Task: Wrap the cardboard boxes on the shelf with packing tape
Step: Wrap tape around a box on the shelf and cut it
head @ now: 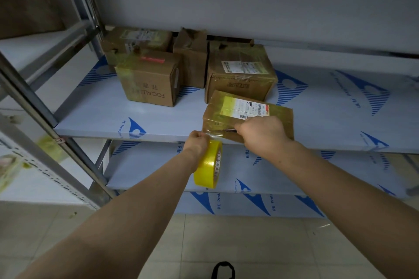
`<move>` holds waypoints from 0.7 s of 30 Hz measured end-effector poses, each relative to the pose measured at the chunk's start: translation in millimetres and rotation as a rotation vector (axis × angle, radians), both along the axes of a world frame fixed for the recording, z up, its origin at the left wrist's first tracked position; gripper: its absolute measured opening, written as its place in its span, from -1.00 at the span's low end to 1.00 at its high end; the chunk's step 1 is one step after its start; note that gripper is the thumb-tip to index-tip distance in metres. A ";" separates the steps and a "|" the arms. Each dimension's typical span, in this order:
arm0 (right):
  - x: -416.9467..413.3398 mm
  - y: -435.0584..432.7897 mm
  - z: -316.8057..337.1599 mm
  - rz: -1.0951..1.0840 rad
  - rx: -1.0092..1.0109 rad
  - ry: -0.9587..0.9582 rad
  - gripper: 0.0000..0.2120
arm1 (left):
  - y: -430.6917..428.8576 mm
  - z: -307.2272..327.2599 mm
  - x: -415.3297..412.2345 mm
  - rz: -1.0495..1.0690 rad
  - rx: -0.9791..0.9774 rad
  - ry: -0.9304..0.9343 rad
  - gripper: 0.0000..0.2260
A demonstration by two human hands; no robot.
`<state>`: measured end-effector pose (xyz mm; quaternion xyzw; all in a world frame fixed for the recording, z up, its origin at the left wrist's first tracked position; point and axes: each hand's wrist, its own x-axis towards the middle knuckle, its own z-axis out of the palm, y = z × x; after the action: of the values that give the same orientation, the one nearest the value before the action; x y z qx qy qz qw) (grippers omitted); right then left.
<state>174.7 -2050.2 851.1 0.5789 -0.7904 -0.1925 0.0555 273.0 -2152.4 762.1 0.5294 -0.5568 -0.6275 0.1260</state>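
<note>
A flat cardboard box point(278, 115) with a white shipping label lies at the front edge of the middle shelf point(102, 115), glossy with tape. My left hand point(197, 142) pinches a clear strip of tape point(213, 135) stretched from the box's front left corner. The yellow tape roll point(208, 165) hangs just below that hand, against my wrist. My right hand point(263, 133) rests on the box's front side and grips a thin dark blade point(229, 130) that points left at the strip.
Several more cardboard boxes stand at the back of the shelf, among them a "FOCALL" box point(149, 81) and a taped one with a label point(240, 72). A metal upright point(45, 120) runs at the left. Lower shelves point(158, 165) and tiled floor lie below.
</note>
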 end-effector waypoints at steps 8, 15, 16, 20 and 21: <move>12.0 -2.9 7.3 0.023 0.083 0.025 -0.76 | 0.0 1.0 -3.7 0.030 -0.016 0.009 -0.90; -17.0 16.7 40.2 -0.208 -0.076 -0.190 -0.78 | 0.2 4.1 -4.1 0.044 -0.005 0.013 -0.87; -27.6 22.2 47.6 -0.287 -0.127 -0.282 -0.78 | 0.5 5.0 -4.8 0.048 0.003 0.009 -0.82; -67.8 41.6 46.8 -0.635 -0.538 -0.941 -0.83 | 1.5 5.3 -7.5 0.070 0.035 -0.003 -0.77; -77.1 45.2 38.3 -0.755 -0.661 -1.058 -0.83 | 1.8 5.3 -7.9 0.074 0.040 -0.005 -0.79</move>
<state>97.6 -2004.9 889.4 0.2352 -0.8741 0.3559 -0.2321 265.1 -2150.6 767.4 0.5535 -0.5244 -0.6323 0.1370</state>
